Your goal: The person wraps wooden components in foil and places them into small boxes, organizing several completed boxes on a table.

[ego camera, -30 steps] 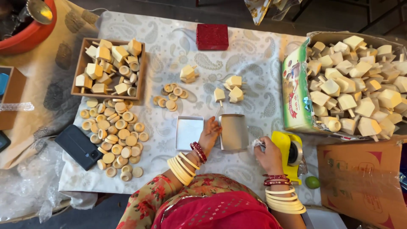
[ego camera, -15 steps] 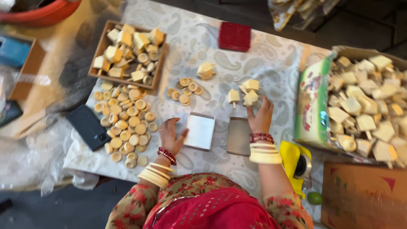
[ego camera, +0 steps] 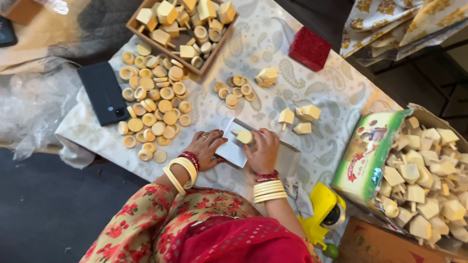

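Right now the right hand (ego camera: 263, 151) is pinching a small pale wooden block (ego camera: 244, 137) between curled fingertips, pressing it down onto the white rectangular sanding sheet (ego camera: 233, 146) that is lying on the paisley-printed tablecloth (ego camera: 336, 104). Beside it, the left hand (ego camera: 205, 147) is resting with fingers spread flat, gripping nothing, holding down that sheet's near-left edge. Just beyond the sheet, three loose pale wooden spinning tops (ego camera: 297, 118) are sitting, and farther beyond, a small cluster of round wooden discs (ego camera: 234, 90). Well left of the sheet, a black phone (ego camera: 103, 92) is lying beside a larger spread of discs (ego camera: 152, 104).
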